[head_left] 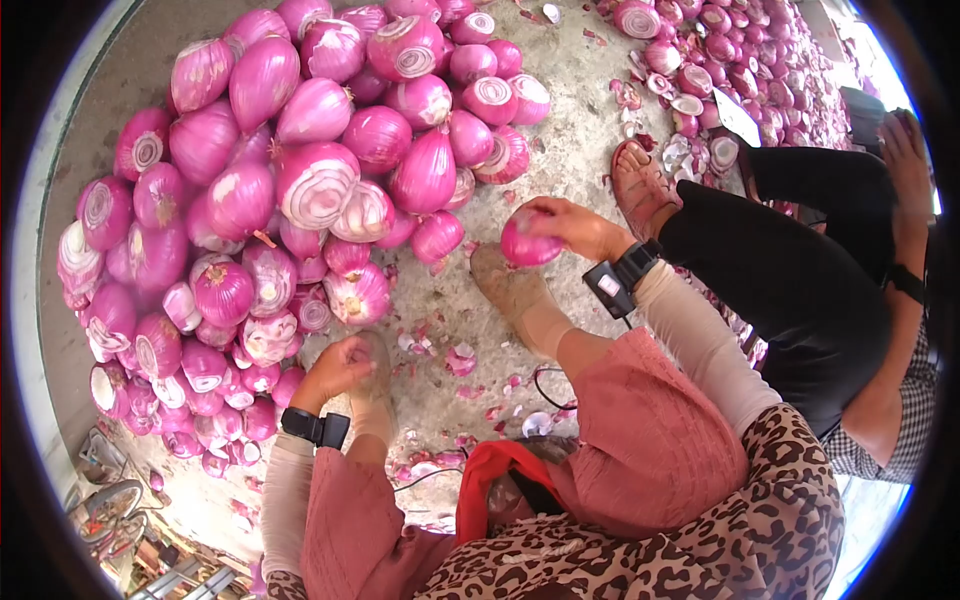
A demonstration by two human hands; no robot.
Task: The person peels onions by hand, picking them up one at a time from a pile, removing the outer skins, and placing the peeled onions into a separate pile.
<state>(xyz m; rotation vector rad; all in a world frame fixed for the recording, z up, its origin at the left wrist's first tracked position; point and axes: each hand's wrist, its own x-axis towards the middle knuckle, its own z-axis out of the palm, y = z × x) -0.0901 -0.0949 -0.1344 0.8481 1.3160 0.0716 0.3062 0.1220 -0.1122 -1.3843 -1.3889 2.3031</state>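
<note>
Right hand: (pixel 580 228) fingers and thumb pinching one onion from its right side; grip well out at the fingertips, seemingly to leave most of the bulb uncovered.
Held onion: (pixel 528 240) clear of the main heap, near the toes of the person's right foot (pixel 515 300); pink-purple, skin glossy. Rounded shape probably suits a grip wrapped over one side.
Left hand: (pixel 338 370) fingers curled in toward the thumb, just beside the left foot (pixel 374 400). Cannot tell whether anything sits between the fingers.
Main heap: (pixel 240 200) onions piled on the concrete floor (pixel 560 90), to the left and ahead of the feet, so within easy reach, I judge. Bulbs lean on one another, likely all that holds the pile up. Many show flat, ringed cut faces; others look whole.
Second heap: (pixel 775 85) upper right, ahead of the neighbour; a white flat piece (pixel 737 118) rests at its near edge.
Loose skins: (pixel 460 360) scattered around the feet.
Wrist devices: black units strapped on right wrist (pixel 610 285) and left (pixel 315 427), presumably strapped so the palms stay free.
Neighbour: seated at right, dark trousers, one hand (pixel 905 165) by the knee; sandalled foot (pixel 643 190) between the heaps.
</note>
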